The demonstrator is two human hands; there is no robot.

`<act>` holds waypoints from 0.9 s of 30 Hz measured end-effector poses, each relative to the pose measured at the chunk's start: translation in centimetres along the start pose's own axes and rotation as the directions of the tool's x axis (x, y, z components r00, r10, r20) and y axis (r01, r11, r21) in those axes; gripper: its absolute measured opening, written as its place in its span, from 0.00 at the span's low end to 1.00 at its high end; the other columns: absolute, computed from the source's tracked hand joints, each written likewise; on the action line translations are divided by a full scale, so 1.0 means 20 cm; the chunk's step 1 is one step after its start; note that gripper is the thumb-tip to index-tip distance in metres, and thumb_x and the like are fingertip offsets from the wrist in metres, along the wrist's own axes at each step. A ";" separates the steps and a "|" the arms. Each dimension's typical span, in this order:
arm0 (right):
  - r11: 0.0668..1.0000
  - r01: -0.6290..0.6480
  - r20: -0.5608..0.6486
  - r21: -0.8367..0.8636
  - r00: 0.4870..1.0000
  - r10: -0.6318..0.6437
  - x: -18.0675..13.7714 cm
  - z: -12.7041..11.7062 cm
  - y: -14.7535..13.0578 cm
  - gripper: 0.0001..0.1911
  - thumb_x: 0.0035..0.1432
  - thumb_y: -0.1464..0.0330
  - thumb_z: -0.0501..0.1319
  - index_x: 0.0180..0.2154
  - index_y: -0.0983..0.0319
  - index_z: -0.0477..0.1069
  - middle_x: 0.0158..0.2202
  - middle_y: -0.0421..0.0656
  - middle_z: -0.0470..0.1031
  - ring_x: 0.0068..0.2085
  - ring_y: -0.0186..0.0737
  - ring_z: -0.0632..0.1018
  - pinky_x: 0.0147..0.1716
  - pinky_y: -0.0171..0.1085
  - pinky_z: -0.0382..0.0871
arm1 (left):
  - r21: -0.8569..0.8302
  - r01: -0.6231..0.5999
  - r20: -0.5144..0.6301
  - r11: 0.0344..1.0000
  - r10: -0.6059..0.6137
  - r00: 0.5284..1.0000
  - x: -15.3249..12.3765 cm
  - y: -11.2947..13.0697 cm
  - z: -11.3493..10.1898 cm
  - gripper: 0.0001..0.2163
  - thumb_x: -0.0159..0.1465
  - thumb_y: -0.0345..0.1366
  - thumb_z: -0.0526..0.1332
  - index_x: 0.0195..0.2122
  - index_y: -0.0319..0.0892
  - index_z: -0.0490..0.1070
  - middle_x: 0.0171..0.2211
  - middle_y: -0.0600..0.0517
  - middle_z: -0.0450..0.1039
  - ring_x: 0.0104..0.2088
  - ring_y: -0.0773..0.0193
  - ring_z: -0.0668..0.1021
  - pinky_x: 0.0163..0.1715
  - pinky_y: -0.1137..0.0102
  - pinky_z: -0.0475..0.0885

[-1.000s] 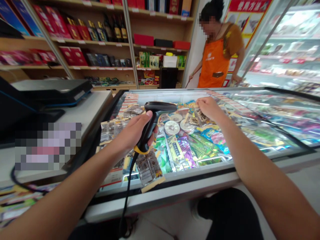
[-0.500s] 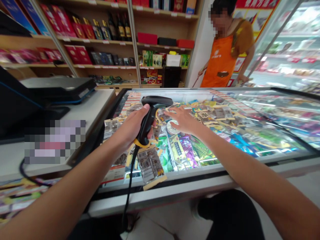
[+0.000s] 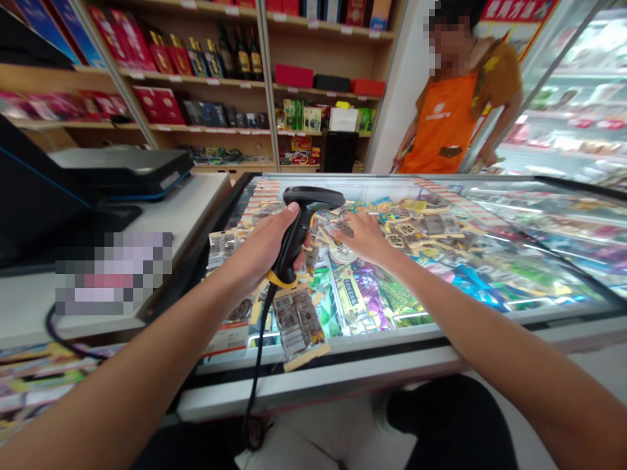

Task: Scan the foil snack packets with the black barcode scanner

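Observation:
My left hand (image 3: 275, 243) is wrapped round the handle of a black barcode scanner (image 3: 313, 196) with a yellow lower rim, held upright above the glass top of a chest freezer (image 3: 392, 356). Its black cable hangs past the front edge. To the right, my right hand (image 3: 365, 236) has its fingers spread and reaches over a scatter of small clear snack packets (image 3: 441, 222). Whether its fingertips touch a packet I cannot tell. Below that hand lies a round pale disc (image 3: 341, 253), partly covered. A snack packet (image 3: 300, 323) with a barcode lies near the front edge.
On the left, a counter (image 3: 196, 215) carries a flat weighing scale (image 3: 122, 163), a dark screen and a blurred-out item. Behind the freezer are shelves (image 3: 328, 88) of boxes and bottles. A person in an orange apron (image 3: 441, 124) stands at the back right.
My right hand has shifted slightly over the packets and now covers part of the round disc. The scanner stays in my left hand. The view has turned slightly; the person behind leans differently.

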State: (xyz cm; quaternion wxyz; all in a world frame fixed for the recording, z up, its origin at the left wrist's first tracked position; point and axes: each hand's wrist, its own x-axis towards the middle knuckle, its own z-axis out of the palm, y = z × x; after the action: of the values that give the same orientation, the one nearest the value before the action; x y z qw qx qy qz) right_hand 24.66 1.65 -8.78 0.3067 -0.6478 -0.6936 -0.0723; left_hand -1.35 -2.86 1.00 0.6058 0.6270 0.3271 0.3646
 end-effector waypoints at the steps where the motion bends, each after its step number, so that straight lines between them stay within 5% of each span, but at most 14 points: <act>1: 0.999 -0.023 -0.021 -0.037 1.000 0.022 -0.01 0.01 0.01 0.33 0.57 0.41 0.64 0.50 0.61 0.73 0.52 0.57 0.72 0.59 0.67 0.70 0.60 0.62 0.60 | 0.004 -0.003 0.003 1.000 0.003 1.000 0.00 0.00 0.00 0.22 0.67 0.58 0.55 0.38 0.41 0.72 0.21 0.52 0.73 0.14 0.70 0.68 0.13 0.74 0.61; 5: 0.999 -0.029 -0.029 -0.038 0.999 0.028 -0.02 0.02 0.06 0.42 0.46 0.38 0.69 0.52 0.62 0.72 0.53 0.60 0.72 0.60 0.72 0.69 0.60 0.64 0.59 | -0.007 -0.014 0.004 1.000 0.014 1.000 0.00 -0.01 0.00 0.22 0.67 0.57 0.56 0.36 0.41 0.71 0.23 0.51 0.73 0.14 0.70 0.69 0.14 0.74 0.62; 10: 0.997 0.041 0.085 0.060 0.995 -0.046 0.01 -0.07 0.07 0.41 0.45 0.51 0.77 0.57 0.59 0.70 0.54 0.56 0.71 0.59 0.68 0.71 0.58 0.63 0.64 | 0.044 0.008 0.004 0.999 -0.008 1.000 0.01 -0.01 0.00 0.22 0.66 0.58 0.57 0.32 0.41 0.70 0.22 0.50 0.73 0.14 0.70 0.69 0.13 0.74 0.60; 16: 0.982 0.148 0.032 0.118 0.988 -0.153 0.00 -0.20 -0.03 0.44 0.46 0.69 0.77 0.63 0.55 0.64 0.56 0.51 0.61 0.57 0.56 0.74 0.58 0.54 0.71 | 0.095 0.038 -0.052 0.995 -0.034 0.998 0.02 -0.02 0.01 0.24 0.64 0.59 0.59 0.30 0.40 0.68 0.21 0.51 0.72 0.14 0.69 0.69 0.13 0.75 0.60; 27: 0.959 0.252 0.100 0.133 0.959 -0.266 -0.03 -0.30 -0.11 0.43 0.55 0.73 0.71 0.67 0.50 0.56 0.58 0.50 0.63 0.57 0.58 0.75 0.57 0.56 0.73 | 0.150 0.018 -0.002 0.988 -0.018 1.000 0.00 -0.02 0.04 0.25 0.66 0.59 0.55 0.29 0.40 0.68 0.22 0.52 0.71 0.15 0.70 0.70 0.13 0.75 0.60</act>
State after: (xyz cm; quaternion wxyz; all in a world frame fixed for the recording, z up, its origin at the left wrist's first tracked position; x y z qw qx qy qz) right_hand 24.58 -2.18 -3.72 0.2915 -0.5351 -0.7923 -0.0323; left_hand -0.73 -3.23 0.63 0.5600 0.6677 0.3595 0.3335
